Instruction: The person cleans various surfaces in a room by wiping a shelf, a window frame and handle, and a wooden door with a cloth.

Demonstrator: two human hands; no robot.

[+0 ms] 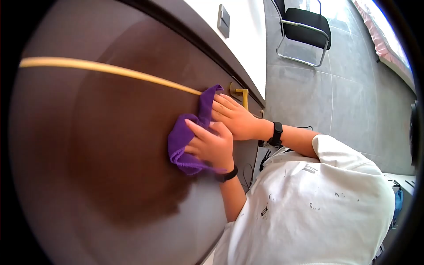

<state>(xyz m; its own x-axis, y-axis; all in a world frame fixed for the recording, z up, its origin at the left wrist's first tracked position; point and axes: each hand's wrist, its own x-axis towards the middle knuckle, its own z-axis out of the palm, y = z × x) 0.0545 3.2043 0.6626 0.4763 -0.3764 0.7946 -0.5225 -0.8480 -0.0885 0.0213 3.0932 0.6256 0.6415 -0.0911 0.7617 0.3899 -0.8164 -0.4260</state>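
Note:
A bunched purple cloth (pixel 180 134) lies against the dark brown door (pixel 119 145). My left hand (pixel 210 143) is closed on its lower part, the index finger extended over the fabric and the other fingers partly hidden in its folds. My right hand (pixel 236 117) is just above, fingers together at the cloth's upper edge, pressing it to the door. Both wrists wear black bands. Right above my right hand is a gold door handle (pixel 245 98). A yellow-gold strip (pixel 110 68) runs across the door and meets the cloth.
A white wall with a grey switch plate (pixel 224 21) borders the door frame. A black chair (pixel 307 27) with metal legs stands on the grey tiled floor (pixel 300 95). Pink-edged fabric (pixel 382 44) is at the upper right. Thin dark cables (pixel 249 174) lie near the door's edge.

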